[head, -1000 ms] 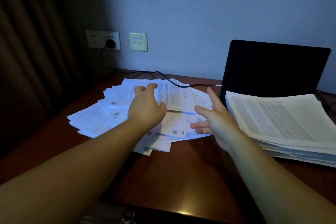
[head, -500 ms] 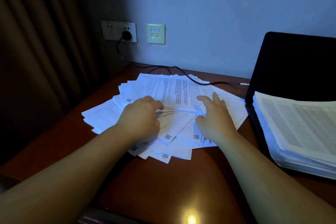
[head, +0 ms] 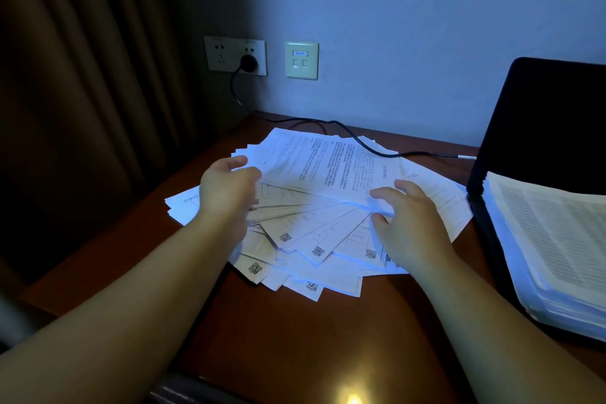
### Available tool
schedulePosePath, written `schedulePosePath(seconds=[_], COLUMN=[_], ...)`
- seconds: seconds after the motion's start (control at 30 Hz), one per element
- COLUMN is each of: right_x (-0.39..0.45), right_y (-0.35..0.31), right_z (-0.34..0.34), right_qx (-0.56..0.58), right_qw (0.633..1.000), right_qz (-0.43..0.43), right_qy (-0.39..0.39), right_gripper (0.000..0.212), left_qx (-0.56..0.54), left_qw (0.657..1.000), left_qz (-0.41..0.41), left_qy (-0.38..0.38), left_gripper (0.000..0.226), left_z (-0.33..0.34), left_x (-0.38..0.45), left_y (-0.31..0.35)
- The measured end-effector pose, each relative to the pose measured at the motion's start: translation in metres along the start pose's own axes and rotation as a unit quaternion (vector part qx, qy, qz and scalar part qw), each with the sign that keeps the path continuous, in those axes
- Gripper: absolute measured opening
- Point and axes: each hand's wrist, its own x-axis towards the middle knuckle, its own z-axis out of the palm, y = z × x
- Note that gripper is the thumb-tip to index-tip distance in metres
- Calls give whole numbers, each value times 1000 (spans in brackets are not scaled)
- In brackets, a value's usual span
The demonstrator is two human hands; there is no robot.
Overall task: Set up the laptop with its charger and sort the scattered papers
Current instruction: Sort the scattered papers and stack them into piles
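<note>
Papers (head: 328, 174): loose fan of printed sheets, desk (head: 278, 338) centre-left, some w/ QR codes at lower edges.
L hand (head: 226, 190): over fan's left side, fingers loosely curled, blurred; grip cannot tell.
R hand (head: 410, 223): on fan's right side, fingers spread, relaxed, resting on sheets.
Laptop (head: 541, 125): right edge, lid up, screen dark; thick stack (head: 551, 239) lies on its keyboard.
Cable (head: 328, 128): from plug (head: 248, 62) in wall socket, across desk & top sheets, towards laptop.
Curtain (head: 82, 108): left.
</note>
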Motion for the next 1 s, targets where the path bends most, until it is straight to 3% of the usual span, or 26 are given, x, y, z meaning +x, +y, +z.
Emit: schedulePosePath(seconds=[0.13, 0.47, 0.5, 0.6, 0.77, 0.87, 1.0], right_x=[3, 0, -1, -3, -1, 4, 5], right_y=[-1, -8, -10, -13, -11, -9, -7], right_z=[1, -4, -6, -6, -1, -1, -1], right_qx=[21, -17, -15, 9, 32, 10, 1], right_qw=[999, 998, 998, 997, 992, 994, 993], right_qz=[-24, -55, -55, -63, -100, -85, -76], right_qy=[-5, -13, -14, -43, -67, -61, -94], right_gripper=[36, 38, 38, 39, 42, 51, 56], left_qx=[-128, -143, -125, -60, -17, -16, -8], left_qw=[988, 980, 983, 994, 997, 997, 998], left_qz=[-78, -139, -132, -93, -66, -73, -59], left_qy=[33, -3, -8, -8, -21, -30, -22], left_gripper=[22, 10, 13, 59, 69, 62, 24], left_z=[-6, 0, 4, 11, 13, 13, 12], left_x=[0, -2, -2, 1, -3, -5, -5], left_y=[12, 16, 13, 3, -14, -15, -16])
